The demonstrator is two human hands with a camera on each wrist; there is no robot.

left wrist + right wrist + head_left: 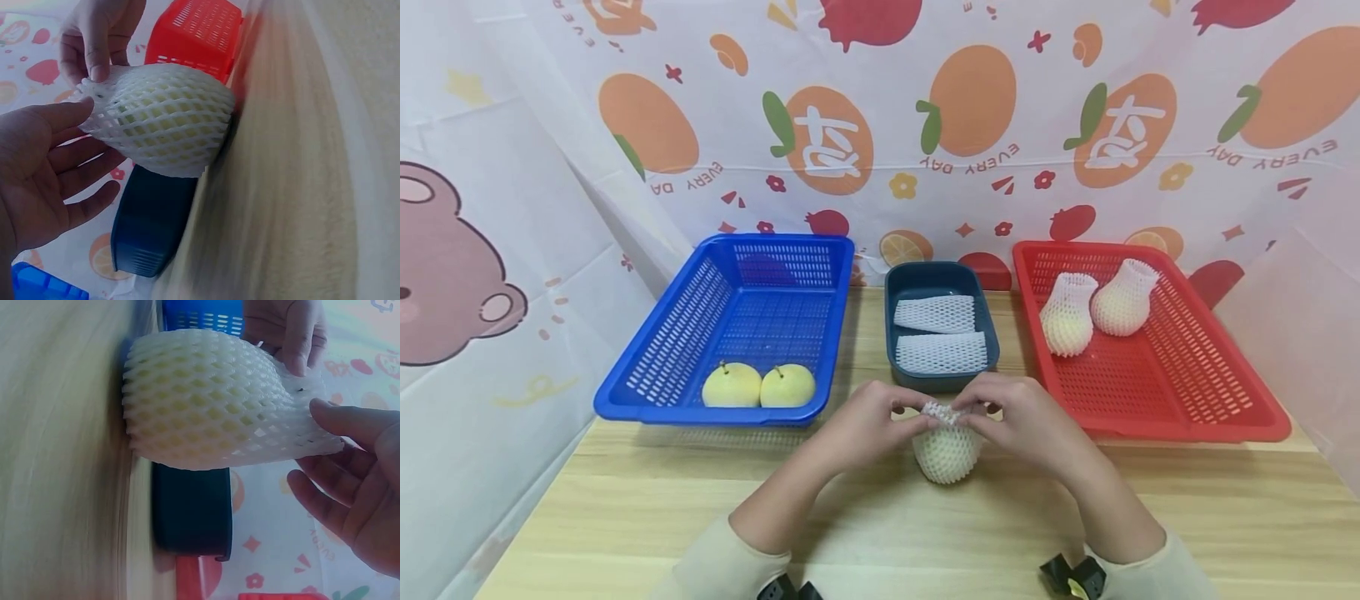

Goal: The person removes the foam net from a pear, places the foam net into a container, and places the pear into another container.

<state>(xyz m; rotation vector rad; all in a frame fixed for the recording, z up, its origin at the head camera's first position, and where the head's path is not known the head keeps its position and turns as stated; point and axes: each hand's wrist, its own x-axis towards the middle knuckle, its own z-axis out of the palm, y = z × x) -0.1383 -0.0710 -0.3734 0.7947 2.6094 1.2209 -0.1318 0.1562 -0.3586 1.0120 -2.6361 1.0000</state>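
A pale yellow pear inside a white foam net sleeve (947,454) stands on the wooden table in front of the dark teal box. My left hand (883,423) pinches the left side of the sleeve's upper rim between thumb and forefinger. On the opposite side, my right hand (1017,421) pinches the same rim. In the left wrist view the netted pear (172,119) shows yellow through the mesh, with the left hand (50,169) at its gathered end. The right wrist view shows the right hand (362,481) on the sleeve's rim, other fingers spread beneath.
A blue basket (625,398) at the left holds two bare pears (732,386). In the teal box (940,383) lie two flat foam net sleeves (942,353). The red basket (1225,367) at the right holds two netted pears (1067,321). A printed cloth (880,150) hangs behind.
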